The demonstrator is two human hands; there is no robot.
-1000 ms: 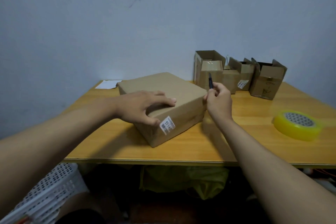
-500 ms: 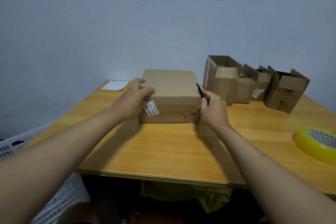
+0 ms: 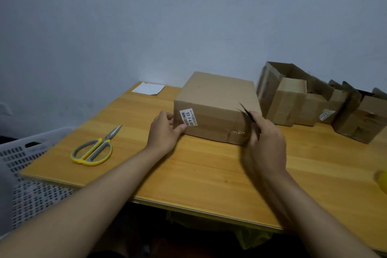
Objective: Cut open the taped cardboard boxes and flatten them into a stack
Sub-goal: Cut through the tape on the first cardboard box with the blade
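Box (image 3: 216, 107), closed and taped, standing on desk (image 3: 209, 174) just in front of opened boxes (image 3: 314, 102). Left hand (image 3: 165, 130) gripping near left corner beside white label (image 3: 188, 117). Right hand (image 3: 265, 138), blurred, clasping dark blade (image 3: 247, 112) at right corner. Scissors (image 3: 94, 148) lying well left.

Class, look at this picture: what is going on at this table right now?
A person is working on a closed cardboard box on a wooden table. The left hand holds the box's near left corner by its label. The right hand grips a dark cutter at the near right corner, by the tape. Opened boxes stand to the right, and scissors lie unused on the left.
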